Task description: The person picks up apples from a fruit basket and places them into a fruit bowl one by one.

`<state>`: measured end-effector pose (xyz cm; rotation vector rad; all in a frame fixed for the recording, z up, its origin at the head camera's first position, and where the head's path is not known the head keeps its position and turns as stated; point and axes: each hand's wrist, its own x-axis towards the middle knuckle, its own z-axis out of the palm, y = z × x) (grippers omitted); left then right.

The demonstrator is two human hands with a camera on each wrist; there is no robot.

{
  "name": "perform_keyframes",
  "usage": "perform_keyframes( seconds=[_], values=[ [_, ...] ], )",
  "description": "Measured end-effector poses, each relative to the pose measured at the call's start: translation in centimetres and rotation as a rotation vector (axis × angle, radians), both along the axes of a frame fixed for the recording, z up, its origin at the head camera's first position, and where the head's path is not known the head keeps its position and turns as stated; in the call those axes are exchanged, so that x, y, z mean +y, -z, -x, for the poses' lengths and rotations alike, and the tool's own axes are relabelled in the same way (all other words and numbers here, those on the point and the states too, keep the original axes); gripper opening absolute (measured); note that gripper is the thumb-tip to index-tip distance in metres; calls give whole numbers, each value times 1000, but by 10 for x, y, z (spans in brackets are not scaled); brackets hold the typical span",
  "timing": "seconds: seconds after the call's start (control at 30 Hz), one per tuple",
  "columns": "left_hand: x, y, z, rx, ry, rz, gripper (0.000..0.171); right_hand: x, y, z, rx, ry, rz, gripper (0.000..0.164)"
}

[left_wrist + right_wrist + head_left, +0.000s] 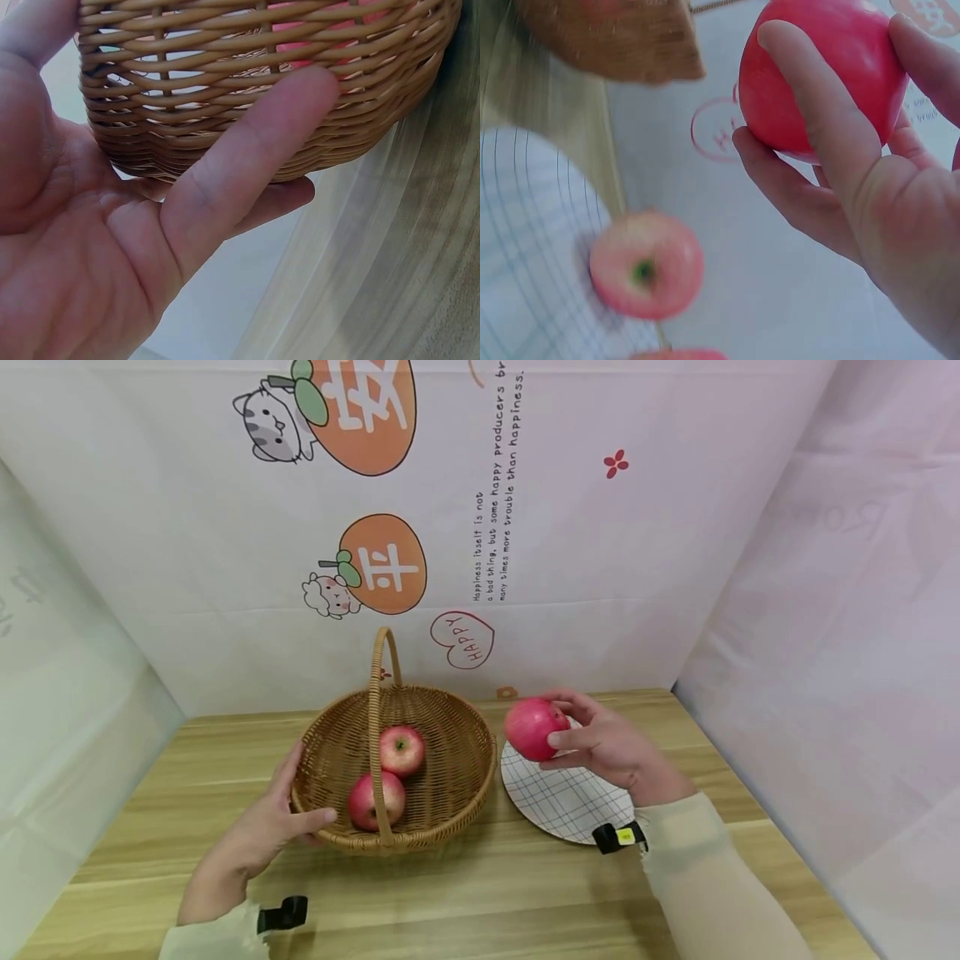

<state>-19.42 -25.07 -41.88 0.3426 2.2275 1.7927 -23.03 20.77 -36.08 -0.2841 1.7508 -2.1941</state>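
In the head view, the right grip (603,745), right of centre, has its thumb and fingers curled round a red apple (534,728); the fruit is too round for a clear long axis, and it hangs over the upper left of a round checked plate (562,806), just beside the wicker basket (457,760) but apart from it; the basket's mouth lies left of the red apple, and that sideways gap seems the relation to watch, the right grip being the nearer; the left grip (268,822), at lower left, clasps the basket's left side on the worktop (495,902); an upper apple (401,750) and a lower apple (367,803) lie inside, close to the arched handle (375,714). The left wrist view alone shows fingers laid along the outer weave; red shows through its gaps, from which fruit I cannot tell. The right wrist view, red apple at upper right, reveals a plate apple (649,266) at lower left, out of sight in the head view; another red curve is cut off by the bottom edge.
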Motion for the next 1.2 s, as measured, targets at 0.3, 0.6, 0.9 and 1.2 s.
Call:
perform_keyframes(
  seconds=[0.3, 0.6, 0.9, 1.2],
  values=[
    [-1, 2, -1, 9, 1, -25, 114, 33, 17, -2, -32, 105, -90, 65],
    [-2, 3, -2, -12, 0, -29, 114, 42, 48, -5, -106, 156, -197, 71],
    [0, 3, 0, -16, 2, -16, 115, 31, 75, -1, -154, 187, -254, 69],
    [-1, 3, 1, -11, 0, -8, 114, 13, 78, 1, -116, 229, -363, 64]
  ],
)
